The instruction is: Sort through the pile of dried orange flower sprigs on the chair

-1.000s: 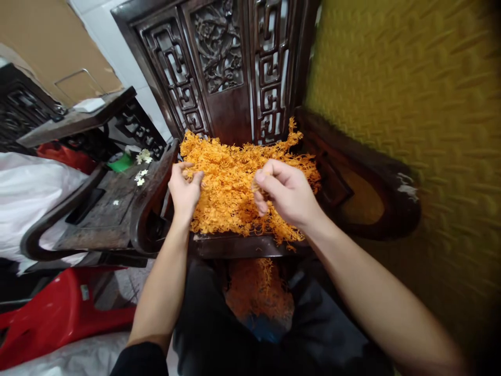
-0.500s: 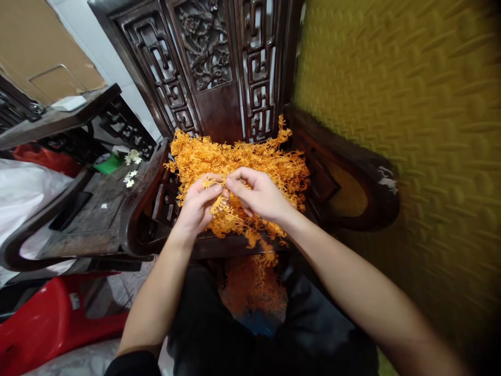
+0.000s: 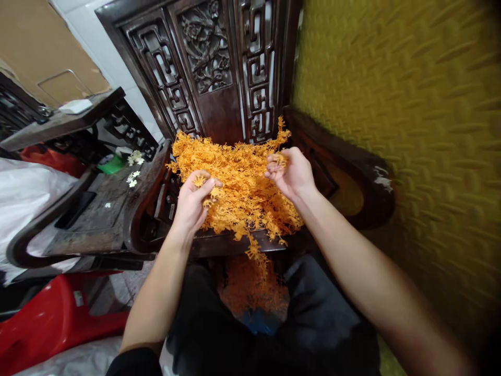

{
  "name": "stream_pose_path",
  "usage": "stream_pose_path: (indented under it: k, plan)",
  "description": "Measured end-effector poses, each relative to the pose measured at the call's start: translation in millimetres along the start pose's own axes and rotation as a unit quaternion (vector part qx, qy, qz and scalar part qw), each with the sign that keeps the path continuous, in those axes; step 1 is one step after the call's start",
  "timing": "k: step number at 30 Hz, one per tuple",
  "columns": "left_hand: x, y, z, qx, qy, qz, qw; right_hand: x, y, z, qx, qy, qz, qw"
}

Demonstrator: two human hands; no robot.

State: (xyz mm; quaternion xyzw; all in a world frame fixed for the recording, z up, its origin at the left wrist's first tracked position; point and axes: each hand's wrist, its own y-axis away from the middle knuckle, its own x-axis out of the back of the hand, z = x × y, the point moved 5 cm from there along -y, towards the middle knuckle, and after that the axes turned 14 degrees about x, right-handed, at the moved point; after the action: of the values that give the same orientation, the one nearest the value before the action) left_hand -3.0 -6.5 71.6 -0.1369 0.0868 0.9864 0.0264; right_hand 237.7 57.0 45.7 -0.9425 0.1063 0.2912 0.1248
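A tangled heap of small orange plastic flower-like pieces (image 3: 238,183) fills the seat of a dark carved wooden chair (image 3: 219,112). Over the heap's left side, my left hand (image 3: 191,201) is closed with thumb against fingers, and orange flower pieces (image 3: 200,181) stick out between them. My right hand (image 3: 291,172) is at the right side of the heap, palm turned inward and fingers curled. A small orange piece (image 3: 279,159) shows inside those curled fingers. The two hands are apart, and some strands hang over the seat's front edge.
More orange pieces (image 3: 254,284) lie lower down between my knees. To the left, a wooden side table (image 3: 94,219) bears a green tape roll (image 3: 111,164) and pale flower pieces (image 3: 133,177). A red plastic stool (image 3: 58,313) stands below. A yellow-green textured surface (image 3: 410,104) rises at the right.
My hands were together over the heap, pinching orange pieces between them. Now the right hand has moved right and up, away from the left, with a small orange piece in its fingers.
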Motion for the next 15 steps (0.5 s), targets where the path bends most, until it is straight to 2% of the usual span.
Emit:
stream_pose_path:
  k: [4, 6, 8, 10, 12, 15]
  plan:
    - [-2.4, -1.8, -5.3, -0.032, -0.025, 0.039, 0.998, -33.7, 36.7, 4.0, -0.023, 0.032, -0.134, 0.990]
    - [-3.1, -1.6, -6.4, -0.037, -0.023, 0.047, 0.998, -50.6, 53.8, 6.9, -0.046, 0.059, -0.201, 0.977]
    - [-1.7, -1.1, -6.5, -0.043, -0.018, 0.051, 0.998, -61.3, 65.0, 8.7, -0.032, 0.108, -0.257, 0.960]
    - [0.5, -0.4, -6.3, -0.058, -0.016, 0.050, 0.997, -65.6, 70.8, 9.2, 0.029, 0.195, -0.287, 0.937]
    - [0.8, 1.0, -7.7, -0.075, -0.022, 0.047, 0.996, -66.9, 74.4, 9.9, 0.089, 0.279, -0.292, 0.910]
    - [-2.7, 6.5, -9.7, -0.105, -0.049, 0.073, 0.991, -71.1, 78.7, 10.3, 0.122, 0.322, -0.293, 0.892]
